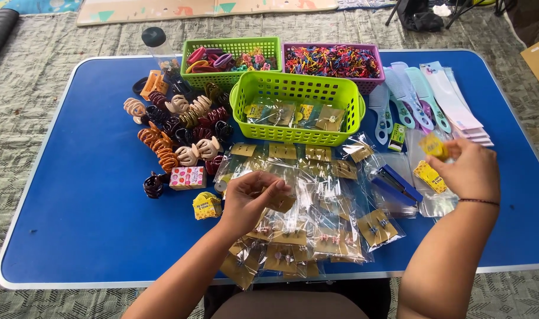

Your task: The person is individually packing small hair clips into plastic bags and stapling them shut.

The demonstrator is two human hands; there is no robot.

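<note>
My left hand (251, 198) hovers over a spread of clear packets with brown cards (305, 218) on the blue table (80, 207), fingers pinched on one brown-card packet (281, 202). My right hand (467, 171) is raised at the right, holding a small yellow tag (433, 146) between its fingertips. Another yellow tag (430, 176) lies in clear plastic just below that hand. A blue stapler (396, 183) rests between the two hands.
A lime green basket (298, 109) holds more packets. Behind it stand a green basket (231, 59) of hair bands and a purple basket (334, 62) of coloured elastics. Hair claw clips (178, 127) pile at the left; combs (408, 97) and white packs (458, 106) lie right.
</note>
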